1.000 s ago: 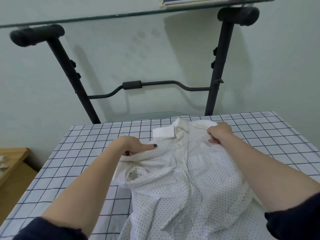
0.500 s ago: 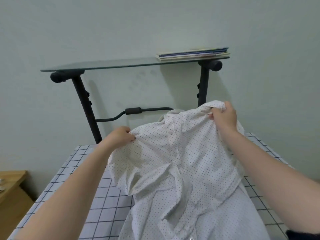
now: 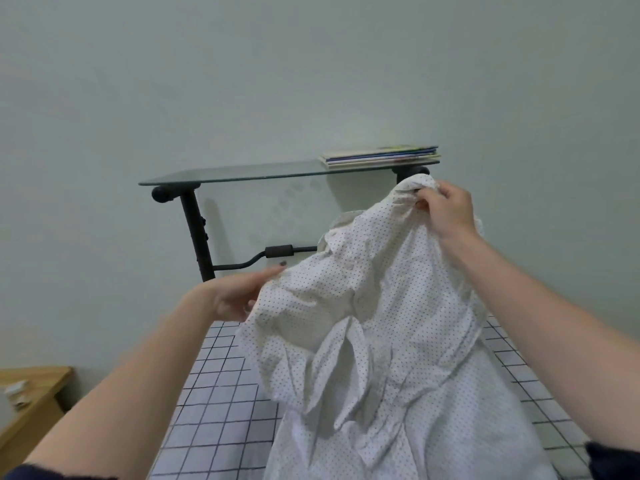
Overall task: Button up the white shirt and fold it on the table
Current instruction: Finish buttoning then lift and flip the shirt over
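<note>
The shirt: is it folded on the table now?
No. Both hands, the left hand and right hand, hold the shirt up, unfolded.

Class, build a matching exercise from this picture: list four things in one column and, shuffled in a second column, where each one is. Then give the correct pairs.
Things:
1. white shirt
2. stack of books
3. right hand
4. checked tablecloth

Places:
A. on the glass shelf
B. spread over the table
C. held up in the air
D. gripping the shirt's raised shoulder

Pairs: 1-C, 2-A, 3-D, 4-B
</note>
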`<state>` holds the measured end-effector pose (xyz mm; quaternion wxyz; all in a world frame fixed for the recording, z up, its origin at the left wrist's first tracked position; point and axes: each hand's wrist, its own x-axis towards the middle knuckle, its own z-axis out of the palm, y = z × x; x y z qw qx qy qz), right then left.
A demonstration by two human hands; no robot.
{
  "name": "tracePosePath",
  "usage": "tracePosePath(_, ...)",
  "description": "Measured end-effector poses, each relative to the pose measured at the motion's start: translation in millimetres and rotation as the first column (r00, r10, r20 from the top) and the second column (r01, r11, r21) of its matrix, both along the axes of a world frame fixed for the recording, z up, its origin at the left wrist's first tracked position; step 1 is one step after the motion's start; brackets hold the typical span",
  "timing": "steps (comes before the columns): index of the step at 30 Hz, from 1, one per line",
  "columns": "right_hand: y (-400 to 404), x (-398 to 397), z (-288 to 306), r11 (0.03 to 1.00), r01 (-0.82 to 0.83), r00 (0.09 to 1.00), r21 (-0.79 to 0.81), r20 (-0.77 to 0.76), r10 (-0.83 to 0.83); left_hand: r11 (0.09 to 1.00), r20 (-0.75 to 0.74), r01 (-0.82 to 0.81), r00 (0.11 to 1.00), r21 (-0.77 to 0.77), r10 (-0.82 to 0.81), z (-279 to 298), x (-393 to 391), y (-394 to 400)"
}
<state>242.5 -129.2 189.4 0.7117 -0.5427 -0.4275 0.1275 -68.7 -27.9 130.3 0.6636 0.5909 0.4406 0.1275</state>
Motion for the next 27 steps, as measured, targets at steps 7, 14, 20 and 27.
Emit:
tracePosePath(7, -14.7, -1.8, 28.9, 0.997, -0.037, 0.999, 0.072, -0.006, 0.038, 0.989, -0.096, 0.147, 0.985, 0.036, -0.143, 19.3, -0.5, -4.7)
tracePosePath(14, -22.9, 8.9, 25.5, 0.996, 0.057, 0.965, -0.068, 0.26, -0.037, 0.925, -0.114, -0.073, 0.986, 0.372, 0.124, 36.8, -11.6, -0.5)
tracePosePath(20, -29.7, 8.3, 27.4, 0.955, 0.215, 0.805, -0.204, 0.591, -0.055, 0.766, 0.085, -0.372, 0.918, 0.525, 0.387, 71.6, -17.8, -3.3)
tracePosePath(27, -25.9, 6.5, 41.2, 0.914, 0.392, 0.604, -0.107, 0.779, -0.168, 0.354, 0.318, -0.49, 0.838, 0.797, 0.444, 91.6, 0.2, -16.6)
